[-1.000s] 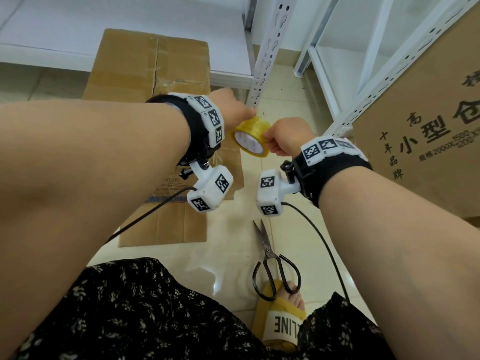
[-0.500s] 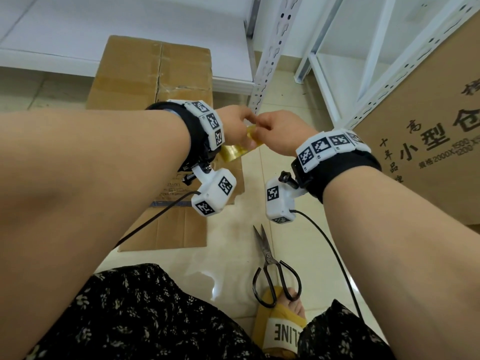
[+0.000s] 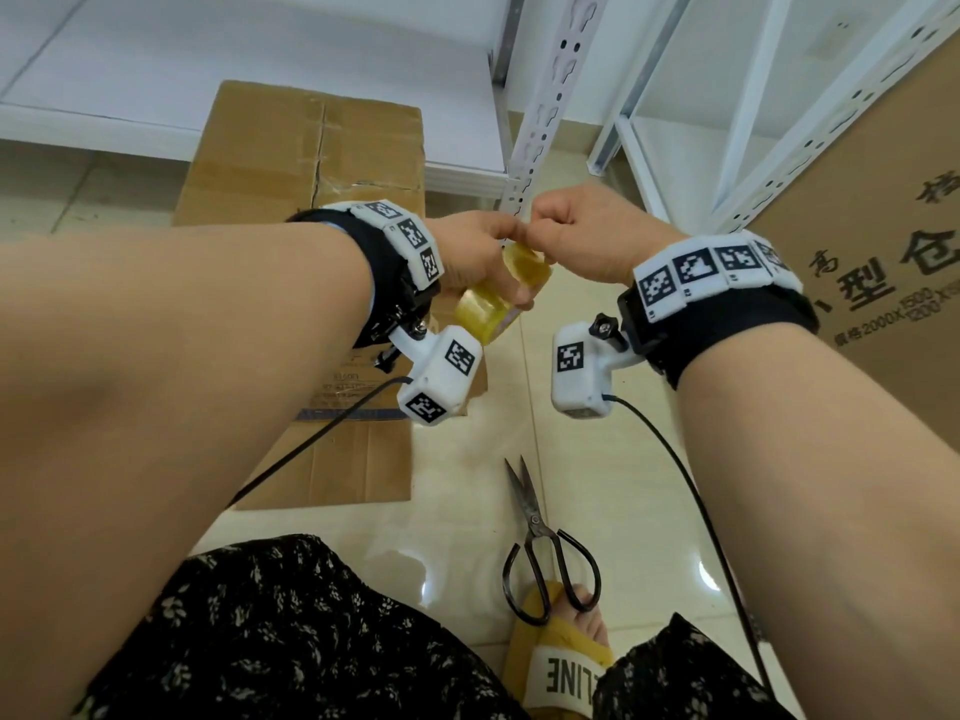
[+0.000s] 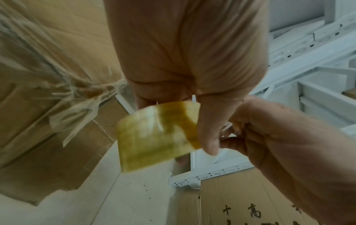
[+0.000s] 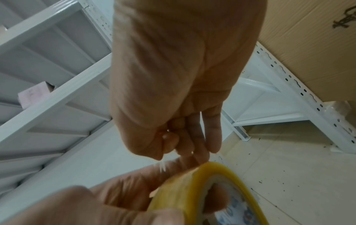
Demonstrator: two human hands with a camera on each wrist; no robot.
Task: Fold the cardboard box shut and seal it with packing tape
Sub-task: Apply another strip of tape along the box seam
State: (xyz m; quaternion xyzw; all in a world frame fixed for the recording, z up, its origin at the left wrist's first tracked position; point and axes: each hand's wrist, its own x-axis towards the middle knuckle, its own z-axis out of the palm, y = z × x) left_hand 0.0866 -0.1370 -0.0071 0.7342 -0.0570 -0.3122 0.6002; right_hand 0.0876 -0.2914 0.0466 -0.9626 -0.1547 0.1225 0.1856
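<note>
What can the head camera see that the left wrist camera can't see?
Only the head view shows the scissors lying on the floor, a foot in a yellow slipper, the black flowered skirt and both wrist bands.

Only the left wrist view shows the loose, crinkled old tape on the cardboard box up close.

Both show the left hand gripping the yellow tape roll, the right hand at the roll's edge, the box, and the white shelf frame.

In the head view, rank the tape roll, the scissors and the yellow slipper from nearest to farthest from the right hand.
1. Tape roll: just left of the right hand, at its fingers.
2. Scissors: on the floor, below the hand.
3. Yellow slipper: under the scissor handles, bottom edge.
</note>
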